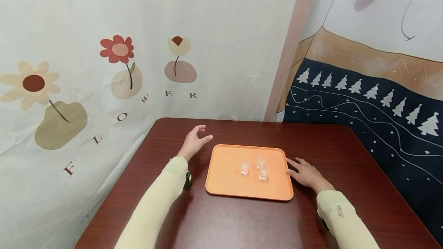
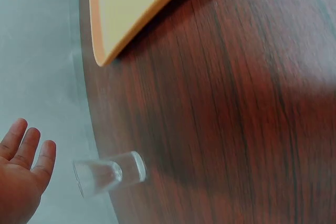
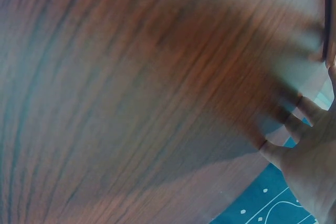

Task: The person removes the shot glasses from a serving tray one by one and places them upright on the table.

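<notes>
An orange tray (image 1: 228,187) lies on the dark wooden table, carrying three small clear glasses: one at the left (image 1: 245,167), one at the back (image 1: 261,162) and one at the front (image 1: 263,173). My left hand (image 1: 194,143) is held off the tray's far left corner, thumb and fingers spread. Close to its fingers in the left wrist view, another clear glass (image 2: 110,172) stands upright on the table, with a gap between them. My right hand (image 1: 306,173) is at the tray's right edge, index finger and thumb tips right at the rim, fingers extended, holding nothing.
The brown table (image 1: 228,226) reaches back to a white wall cloth (image 1: 221,49) with printed flowers. A dark blue cloth (image 1: 346,114) with white trees hangs along the right side.
</notes>
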Motion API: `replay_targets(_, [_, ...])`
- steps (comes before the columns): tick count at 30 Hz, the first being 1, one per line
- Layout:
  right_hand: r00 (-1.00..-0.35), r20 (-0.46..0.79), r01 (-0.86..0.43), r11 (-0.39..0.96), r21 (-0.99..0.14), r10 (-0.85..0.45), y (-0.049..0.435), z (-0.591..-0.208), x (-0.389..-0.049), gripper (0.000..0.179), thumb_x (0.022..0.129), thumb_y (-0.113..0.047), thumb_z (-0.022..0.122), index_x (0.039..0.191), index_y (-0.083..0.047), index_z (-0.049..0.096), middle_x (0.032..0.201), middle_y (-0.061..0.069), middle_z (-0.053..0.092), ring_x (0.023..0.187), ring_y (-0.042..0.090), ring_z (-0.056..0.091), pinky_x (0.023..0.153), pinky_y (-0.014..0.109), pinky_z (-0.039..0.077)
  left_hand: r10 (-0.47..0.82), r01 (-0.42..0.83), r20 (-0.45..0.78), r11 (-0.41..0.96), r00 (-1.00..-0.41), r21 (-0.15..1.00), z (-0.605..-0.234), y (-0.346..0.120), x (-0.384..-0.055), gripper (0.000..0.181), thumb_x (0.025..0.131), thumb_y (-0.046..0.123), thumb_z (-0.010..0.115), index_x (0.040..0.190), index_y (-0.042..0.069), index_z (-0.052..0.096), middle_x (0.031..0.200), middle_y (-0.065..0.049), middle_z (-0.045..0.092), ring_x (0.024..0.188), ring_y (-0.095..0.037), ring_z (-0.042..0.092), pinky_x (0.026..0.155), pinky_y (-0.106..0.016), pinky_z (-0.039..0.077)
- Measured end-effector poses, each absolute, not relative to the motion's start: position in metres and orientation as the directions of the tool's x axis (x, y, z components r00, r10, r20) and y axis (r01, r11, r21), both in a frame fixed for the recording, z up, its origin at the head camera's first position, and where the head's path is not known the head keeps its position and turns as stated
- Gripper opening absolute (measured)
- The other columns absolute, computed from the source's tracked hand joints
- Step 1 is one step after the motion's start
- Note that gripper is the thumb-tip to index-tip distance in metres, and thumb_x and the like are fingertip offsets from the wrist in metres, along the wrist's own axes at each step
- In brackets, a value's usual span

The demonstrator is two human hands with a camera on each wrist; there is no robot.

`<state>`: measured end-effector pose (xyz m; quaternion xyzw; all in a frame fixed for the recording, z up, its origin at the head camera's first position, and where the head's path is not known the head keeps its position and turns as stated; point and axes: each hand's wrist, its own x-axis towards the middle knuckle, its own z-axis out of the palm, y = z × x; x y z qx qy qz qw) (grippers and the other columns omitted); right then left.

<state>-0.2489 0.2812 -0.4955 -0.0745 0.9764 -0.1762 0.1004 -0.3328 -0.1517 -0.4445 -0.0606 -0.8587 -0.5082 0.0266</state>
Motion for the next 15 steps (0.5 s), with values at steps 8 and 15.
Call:
replay_targets(8, [-0.968, -0.171, -0.108, 0.924, -0.367, -0.182, 0.281, -0.495, -0.248, 0.065, 0.101, -0.048, 0.05, 0.152, -0.009, 0.038, 0.15, 0.037, 0.028, 0.133, 0.06, 0.029, 0.101, 0.074, 0.026, 0.12, 0.154, 0.108, 0.509, -0.987, 0.847, -0.447, -0.133, -0.328, 0.061, 0.09, 0.031, 0.074, 0.143, 0.013, 0.049, 0.139, -0.011, 0.054, 0.132, -0.031, 0.046, 0.11, -0.054, 0.029])
replay_targets(15, [-0.969, -0.172, -0.105, 0.926, -0.362, -0.177, 0.281, -0.495, -0.249, 0.066, 0.101, -0.049, 0.05, 0.152, -0.009, 0.038, 0.15, 0.037, 0.027, 0.132, 0.061, 0.029, 0.101, 0.074, 0.025, 0.184, 0.18, 0.102, 0.481, -0.978, 0.858, -0.453, -0.114, -0.324, 0.06, 0.09, 0.024, 0.076, 0.142, 0.011, 0.05, 0.139, -0.014, 0.055, 0.131, -0.031, 0.048, 0.105, -0.049, 0.041])
